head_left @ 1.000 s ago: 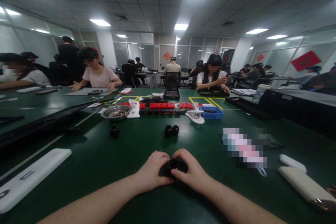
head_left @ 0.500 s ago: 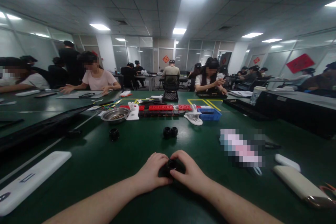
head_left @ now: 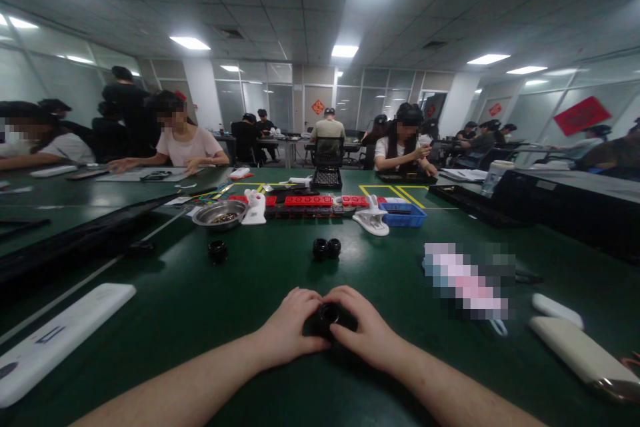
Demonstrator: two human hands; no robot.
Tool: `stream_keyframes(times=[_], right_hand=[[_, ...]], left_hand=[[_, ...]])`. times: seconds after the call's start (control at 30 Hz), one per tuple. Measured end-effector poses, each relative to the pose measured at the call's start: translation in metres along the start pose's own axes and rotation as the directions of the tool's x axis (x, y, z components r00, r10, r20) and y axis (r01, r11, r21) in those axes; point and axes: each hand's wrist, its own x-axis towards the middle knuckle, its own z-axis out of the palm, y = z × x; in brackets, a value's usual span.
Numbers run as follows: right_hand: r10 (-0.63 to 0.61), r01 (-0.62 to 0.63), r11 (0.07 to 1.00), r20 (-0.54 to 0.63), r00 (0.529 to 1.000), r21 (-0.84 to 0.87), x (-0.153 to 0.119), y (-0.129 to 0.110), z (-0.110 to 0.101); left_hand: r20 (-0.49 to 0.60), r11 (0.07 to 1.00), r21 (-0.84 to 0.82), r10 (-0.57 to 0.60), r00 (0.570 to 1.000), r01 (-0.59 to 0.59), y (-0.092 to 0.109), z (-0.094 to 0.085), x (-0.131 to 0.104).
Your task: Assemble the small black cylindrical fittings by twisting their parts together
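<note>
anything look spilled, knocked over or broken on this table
Nothing stands out. The small pieces sit inside the metal bowl, and the black part between the left hand and right hand shows no visible damage, though it is partly covered.

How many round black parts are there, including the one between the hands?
4: first part between left hand and right hand; second part and third part side by side beyond them; fourth part farther left, nearer than the metal bowl. The hands could hide another.
</note>
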Motion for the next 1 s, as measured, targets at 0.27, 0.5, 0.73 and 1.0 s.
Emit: stream_keyframes(times=[0.27,0.5,0.73,1.0], right_hand=[[0.114,-0.113,0.993,-0.047,0.992,0.027,-0.0032,-0.0004,0.0025],[-0.012,0.012,1.0,-0.022,1.0,-0.023,-0.0007,-0.0032,0.0018],[0.095,-0.094,0.995,-0.058,0.994,0.009,-0.0033,0.0006,0.0033],[-0.01,0.01,1.0,-0.012,1.0,-0.008,-0.0006,0.0022,0.0001]], left_hand=[[0.018,1.0,0.005,-0.008,1.0,0.008,0.0046,-0.0031,-0.0009],[-0.01,1.0,0.013,0.009,1.0,-0.008,0.003,0.0006,-0.0013],[0.016,1.0,0.008,-0.006,1.0,0.006,0.0054,-0.0031,-0.001],[0.018,1.0,-0.003,-0.015,1.0,0.015,0.0029,-0.003,-0.0012]])
